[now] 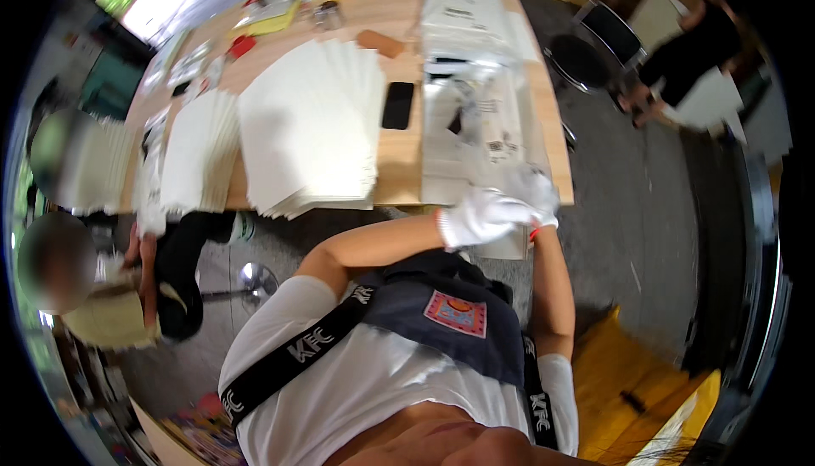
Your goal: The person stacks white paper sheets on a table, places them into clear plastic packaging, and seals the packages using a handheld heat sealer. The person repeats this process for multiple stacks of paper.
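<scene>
Both my hands wear white knitted gloves with orange cuffs and meet at the table's near right edge. My left hand (486,217) reaches across to the right, its fingers curled in against the other glove; what they hold, if anything, is hidden. Smeared and partly see-through against the plastic, my right hand (536,193) lies beside it with its fingers unclear. Just beyond them, a clear plastic bag (497,118) with dark print lies on a pale flat sheet or packet (439,165). Below my hands, a pale sheet (501,247) sticks out past the table edge.
A fanned stack of white sheets (310,126) covers the table's middle, beside a black phone (397,105). Another sheet stack (199,148) lies left. White plastic bags (465,20) lie farther back. A seated person (110,296) is at left; a black chair (586,58) stands right.
</scene>
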Demonstrator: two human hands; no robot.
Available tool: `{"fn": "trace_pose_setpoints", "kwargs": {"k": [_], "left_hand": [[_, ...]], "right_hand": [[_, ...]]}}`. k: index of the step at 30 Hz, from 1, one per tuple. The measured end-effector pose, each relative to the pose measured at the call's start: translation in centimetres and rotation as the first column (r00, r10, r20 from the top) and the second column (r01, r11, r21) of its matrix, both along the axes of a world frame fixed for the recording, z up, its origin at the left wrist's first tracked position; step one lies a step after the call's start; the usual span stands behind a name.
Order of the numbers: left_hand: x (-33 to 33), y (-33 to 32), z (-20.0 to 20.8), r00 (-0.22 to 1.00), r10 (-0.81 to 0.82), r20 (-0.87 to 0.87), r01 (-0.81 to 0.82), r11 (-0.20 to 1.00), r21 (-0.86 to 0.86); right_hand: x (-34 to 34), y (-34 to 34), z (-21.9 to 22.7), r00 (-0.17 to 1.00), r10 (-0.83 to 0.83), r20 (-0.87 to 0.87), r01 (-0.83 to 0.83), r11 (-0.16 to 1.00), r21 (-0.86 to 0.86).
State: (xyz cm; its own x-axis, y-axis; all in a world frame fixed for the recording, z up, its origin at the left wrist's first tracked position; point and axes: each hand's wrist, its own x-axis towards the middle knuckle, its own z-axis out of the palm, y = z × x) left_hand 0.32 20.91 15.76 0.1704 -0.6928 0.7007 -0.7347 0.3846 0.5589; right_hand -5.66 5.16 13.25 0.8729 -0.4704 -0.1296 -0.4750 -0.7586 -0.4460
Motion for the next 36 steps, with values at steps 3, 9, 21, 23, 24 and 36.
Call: {"fn": "trace_pose_setpoints", "kwargs": {"k": [3, 9, 21, 23, 24, 36], "left_hand": [[-3.1, -1.6, 2.4, 0.994, 0.007, 0.111, -0.008, 1.0, 0.01], [1.3, 1.1, -0.6, 0.941, 0.325, -0.09, -0.286, 0.91, 0.301], [0.9, 14.9, -12.7, 0.722, 0.674, 0.159, -0.678, 0.642, 0.356], [0.8, 16.7, -13.4, 0.615, 0.788, -0.025, -0.709, 0.567, 0.42], [0.4, 17.2, -13.1, 0.58, 0.79, -0.196, -0.693, 0.606, 0.391], [-1.8, 17.6, -7.1, 0.737, 0.63, -0.242, -0.505, 0.753, 0.422]], "right_hand": [[-0.7, 2.4, -0.3, 0.978, 0.19, 0.092, -0.165, 0.96, -0.227], [-3.0, 7.5, -2.6, 0.851, 0.429, 0.304, -0.336, 0.889, -0.311], [-6.4, 3.7, -7.7, 0.955, -0.121, -0.269, -0.068, 0.798, -0.599], [-7.9, 4.0, -6.4, 0.966, 0.027, -0.258, -0.148, 0.875, -0.462], [-8.4, 5.1, -4.5, 0.957, 0.066, -0.284, -0.182, 0.895, -0.408], [-12.6, 5.3, 6.4, 0.959, 0.226, 0.17, -0.269, 0.55, 0.79]]}}
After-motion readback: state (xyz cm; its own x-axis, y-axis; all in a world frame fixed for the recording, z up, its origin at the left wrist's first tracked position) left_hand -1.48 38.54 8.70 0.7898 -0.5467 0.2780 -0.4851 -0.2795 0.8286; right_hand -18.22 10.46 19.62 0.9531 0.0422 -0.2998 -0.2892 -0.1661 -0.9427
